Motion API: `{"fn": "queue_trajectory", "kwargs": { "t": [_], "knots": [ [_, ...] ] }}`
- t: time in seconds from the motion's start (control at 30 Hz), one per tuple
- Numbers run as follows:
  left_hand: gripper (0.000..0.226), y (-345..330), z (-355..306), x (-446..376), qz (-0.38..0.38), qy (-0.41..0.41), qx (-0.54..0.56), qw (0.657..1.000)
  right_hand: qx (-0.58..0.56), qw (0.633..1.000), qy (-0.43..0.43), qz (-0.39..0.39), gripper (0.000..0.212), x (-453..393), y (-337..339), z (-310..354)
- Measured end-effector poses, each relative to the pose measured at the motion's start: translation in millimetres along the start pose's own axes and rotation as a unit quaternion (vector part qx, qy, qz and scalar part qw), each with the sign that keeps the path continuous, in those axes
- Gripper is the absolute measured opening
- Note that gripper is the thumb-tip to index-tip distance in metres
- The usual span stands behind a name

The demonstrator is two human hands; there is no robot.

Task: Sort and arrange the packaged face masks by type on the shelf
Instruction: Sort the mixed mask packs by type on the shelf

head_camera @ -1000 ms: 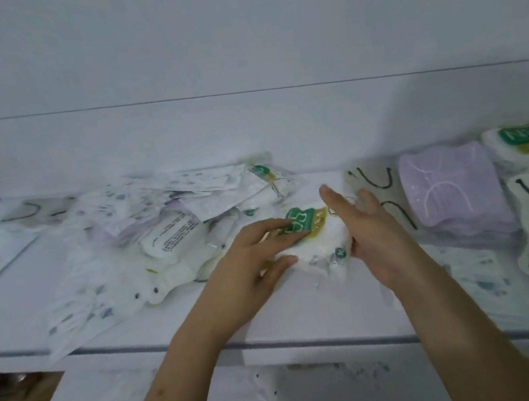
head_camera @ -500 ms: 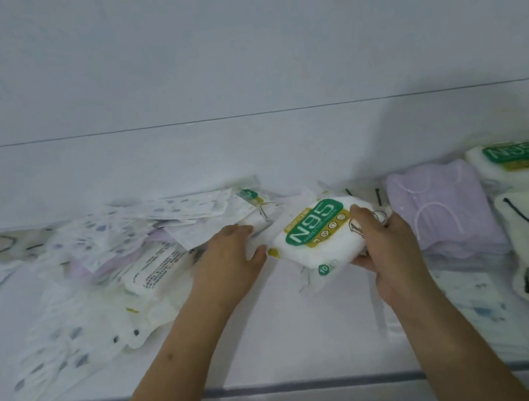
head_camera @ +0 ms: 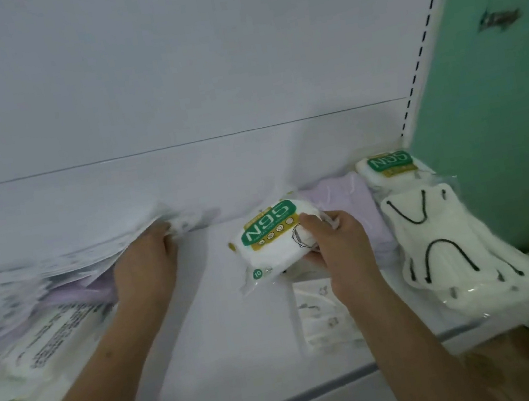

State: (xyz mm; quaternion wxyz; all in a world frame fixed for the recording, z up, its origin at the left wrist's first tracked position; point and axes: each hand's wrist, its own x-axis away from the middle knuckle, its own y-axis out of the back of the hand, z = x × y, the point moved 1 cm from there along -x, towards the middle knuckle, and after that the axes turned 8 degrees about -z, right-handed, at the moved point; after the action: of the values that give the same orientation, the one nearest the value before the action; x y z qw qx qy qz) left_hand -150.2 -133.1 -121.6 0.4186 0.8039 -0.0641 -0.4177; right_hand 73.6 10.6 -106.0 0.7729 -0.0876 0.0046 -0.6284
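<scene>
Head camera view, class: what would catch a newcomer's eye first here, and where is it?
First, the N95 pack with its bold green label, gripped by the right hand above the middle of the shelf. Next, the white masks with black ear loops at the right, with a second N95 pack behind them. The left hand touches the messy pile at the left.

The mask pack [head_camera: 270, 237] pinched in the right hand [head_camera: 339, 244] carries a green label reading "N95", with a "10" in a small green circle near its lower corner. A second pack [head_camera: 387, 165] at the back of the shelf [head_camera: 227, 327] also reads "N95", seen upside down; print on a left-hand packet [head_camera: 59, 335] is too blurred to read
</scene>
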Motion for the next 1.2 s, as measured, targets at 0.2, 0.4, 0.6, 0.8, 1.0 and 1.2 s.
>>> {"fn": "queue_trajectory", "kwargs": {
  "t": [0.2, 0.4, 0.6, 0.8, 1.0, 1.2],
  "knots": [
    [0.03, 45.4, -16.7, -15.8, -0.095, 0.093, 0.23, 0.964, 0.012, 1.0, 0.012, 0.008, 0.029, -2.4, -20.4, 3.0],
    [0.036, 52.5, -12.5, -5.7, -0.112, 0.284, 0.423, 0.853, 0.001, 1.0, 0.011, 0.011, 0.025, -3.4, -25.2, 16.1],
    [0.03, 28.7, -38.9, -11.5, 0.0, 0.507, 0.578, 0.64, -0.08, 0.997, -0.012, 0.013, 0.021, -19.2, 14.4, 47.7],
    [0.022, 6.3, -98.7, -19.9, 0.054, 0.538, 0.662, 0.519, -0.097, 0.995, -0.014, 0.015, 0.022, -61.9, 79.1, 90.3],
    [0.016, -14.9, -161.7, -21.3, 0.169, 0.434, 0.683, 0.563, -0.039, 0.996, 0.058, -0.059, 0.017, -139.7, 141.0, 129.4],
    [0.018, -26.6, -239.7, -15.8, 0.226, 0.383, 0.688, 0.573, 0.298, 0.952, 0.067, -0.008, 0.038, -228.4, 160.9, 96.9]
  ]
}}
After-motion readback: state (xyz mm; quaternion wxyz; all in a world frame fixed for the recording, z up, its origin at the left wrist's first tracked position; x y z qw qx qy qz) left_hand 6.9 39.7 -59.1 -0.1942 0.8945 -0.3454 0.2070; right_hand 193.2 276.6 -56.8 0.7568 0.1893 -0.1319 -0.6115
